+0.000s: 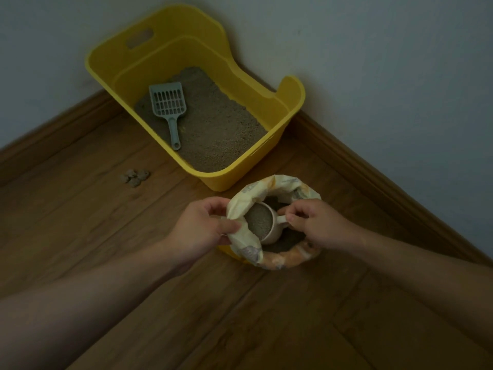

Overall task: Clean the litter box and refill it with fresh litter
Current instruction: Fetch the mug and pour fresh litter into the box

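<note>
While my right hand (317, 222) pinched the handle of the cup (262, 225), brimful of litter and tilted inside the bag (282, 260), my left hand (202, 225) gripped the rolled rim to hold the mouth wide. Just beyond, the yellow litter box (202, 57) sat in the corner, close for pouring, its scoop (169, 108) lying on the litter. Clumps (134, 177) lay on the floor left of it. The bag's print was too blurred to read.

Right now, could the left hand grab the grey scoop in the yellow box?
Probably yes, once it lets go: the left hand pinches the litter bag at its rim, but the scoop lies uncovered in the open litter box nearby.
</note>
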Demonstrator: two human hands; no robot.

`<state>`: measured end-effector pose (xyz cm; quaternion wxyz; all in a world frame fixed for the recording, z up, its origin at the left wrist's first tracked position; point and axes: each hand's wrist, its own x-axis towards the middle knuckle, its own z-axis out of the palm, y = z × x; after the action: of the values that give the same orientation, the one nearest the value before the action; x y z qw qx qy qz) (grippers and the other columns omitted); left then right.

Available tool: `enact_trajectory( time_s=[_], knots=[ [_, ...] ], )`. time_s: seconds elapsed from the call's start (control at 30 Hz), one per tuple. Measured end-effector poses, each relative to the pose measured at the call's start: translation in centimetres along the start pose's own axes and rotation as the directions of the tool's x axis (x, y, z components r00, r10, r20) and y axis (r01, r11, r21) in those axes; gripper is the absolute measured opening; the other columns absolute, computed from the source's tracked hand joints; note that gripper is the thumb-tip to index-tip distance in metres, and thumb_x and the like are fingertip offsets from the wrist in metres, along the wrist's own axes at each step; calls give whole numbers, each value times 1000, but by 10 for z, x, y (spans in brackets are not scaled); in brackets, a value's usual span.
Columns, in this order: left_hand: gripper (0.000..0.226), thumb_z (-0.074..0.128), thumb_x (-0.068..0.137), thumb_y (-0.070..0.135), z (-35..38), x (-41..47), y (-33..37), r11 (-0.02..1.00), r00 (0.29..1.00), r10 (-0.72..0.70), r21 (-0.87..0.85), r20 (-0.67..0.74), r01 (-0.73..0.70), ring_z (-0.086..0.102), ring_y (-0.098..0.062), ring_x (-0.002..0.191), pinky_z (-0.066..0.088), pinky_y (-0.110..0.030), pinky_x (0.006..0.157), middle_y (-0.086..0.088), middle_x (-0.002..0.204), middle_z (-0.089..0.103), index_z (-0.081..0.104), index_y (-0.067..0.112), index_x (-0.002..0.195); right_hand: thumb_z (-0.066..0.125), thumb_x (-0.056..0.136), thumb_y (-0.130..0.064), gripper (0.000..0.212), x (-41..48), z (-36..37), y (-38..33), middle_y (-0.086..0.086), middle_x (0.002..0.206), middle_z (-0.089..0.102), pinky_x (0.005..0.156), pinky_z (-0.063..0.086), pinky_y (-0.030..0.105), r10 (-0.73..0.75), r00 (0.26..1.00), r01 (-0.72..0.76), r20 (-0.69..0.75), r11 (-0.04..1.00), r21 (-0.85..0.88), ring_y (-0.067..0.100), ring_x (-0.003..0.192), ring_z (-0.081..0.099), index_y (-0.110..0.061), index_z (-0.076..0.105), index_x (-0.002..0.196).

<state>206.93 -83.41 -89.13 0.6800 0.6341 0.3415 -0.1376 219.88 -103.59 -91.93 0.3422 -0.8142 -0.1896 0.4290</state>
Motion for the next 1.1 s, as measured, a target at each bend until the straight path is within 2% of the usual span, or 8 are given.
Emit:
enact_trajectory(
  time_s=[0.13,0.37,0.47,0.63,0.73,0.83,1.0,1.1],
  knots=[
    [26,70,84,0,0,0,1,999,999,-1,34,-37,2,73,-19,87,56,-25,63,-6,103,72,71,17,103,54,100,-17,20,-8,-10,2,-15,122,65,91,56,39,-29,1000,29,-4,999,32,9,109,62,-16,70,87],
    [26,68,82,-4,-1,1,0,997,997,5,76,-79,1,72,-12,70,52,-21,54,-5,93,74,71,16,99,57,98,-11,23,-17,-21,13,-14,118,70,90,56,54,-59,998,60,-21,993,100,18,101,68,-15,70,79],
    [27,69,82,-4,-4,2,0,993,995,11,120,-94,1,72,-12,69,52,-21,54,-5,92,75,71,16,100,57,96,-8,27,-19,-25,14,-11,115,72,95,54,52,-89,996,90,-20,986,143,19,104,68,-18,71,76],
    [27,71,82,-1,-4,2,-1,985,994,30,170,-108,-11,70,-10,66,52,-21,54,-4,90,73,70,19,100,53,96,2,16,-25,-29,17,-1,113,73,85,58,32,-102,995,101,-11,955,279,19,107,68,7,65,88],
    [29,76,81,5,-4,2,-2,966,991,79,256,-112,-48,68,-12,66,52,-24,57,-3,93,70,67,25,100,52,96,5,14,-27,-31,19,4,115,73,87,58,33,-111,994,108,-8,942,318,21,107,68,10,62,87],
    [46,81,77,15,-3,-2,1,837,969,223,531,-109,-132,63,-8,78,50,-22,63,12,101,59,57,35,110,50,96,6,16,-30,-32,19,7,116,71,89,58,36,-80,997,81,-20,922,378,22,106,68,6,62,85],
    [78,81,74,39,4,-19,10,534,889,446,765,106,-359,38,3,121,41,-22,100,23,132,38,40,40,140,47,96,6,20,-37,-36,13,10,115,71,92,57,39,-76,997,80,-28,875,477,24,105,68,3,63,84],
    [87,82,70,46,12,-24,14,559,898,402,730,176,-394,36,4,126,39,-24,105,24,136,39,36,41,142,47,96,6,22,-41,-38,9,14,118,69,96,55,42,-89,995,94,-35,852,516,26,107,67,0,64,83]
  ],
)
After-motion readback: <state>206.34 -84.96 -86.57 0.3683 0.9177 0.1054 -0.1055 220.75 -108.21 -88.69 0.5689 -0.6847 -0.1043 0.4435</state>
